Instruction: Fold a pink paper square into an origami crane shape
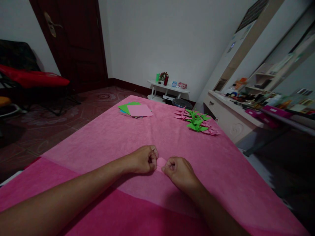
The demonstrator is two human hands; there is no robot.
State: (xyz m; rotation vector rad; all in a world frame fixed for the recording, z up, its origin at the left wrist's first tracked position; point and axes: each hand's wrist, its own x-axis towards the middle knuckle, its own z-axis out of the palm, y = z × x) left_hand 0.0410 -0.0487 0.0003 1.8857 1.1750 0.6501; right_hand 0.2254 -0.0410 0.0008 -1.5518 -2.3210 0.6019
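Observation:
A small folded piece of pink paper lies on the pink cloth between my two hands. My left hand has its fingers curled and pinches the paper's left edge. At the opposite edge, the thumb and fingertips of my right hand press together on the same paper. My fingers cover both ends, so only its middle shows. Beyond my hands on the left is a stack of coloured paper sheets, pink on top with green and blue beneath. To the far right sit several folded green and pink paper cranes.
The pink cloth covers the table. Behind it stands a low white shelf with small items. A cluttered white dresser is close on the right. On the left are a red-covered chair and a dark door.

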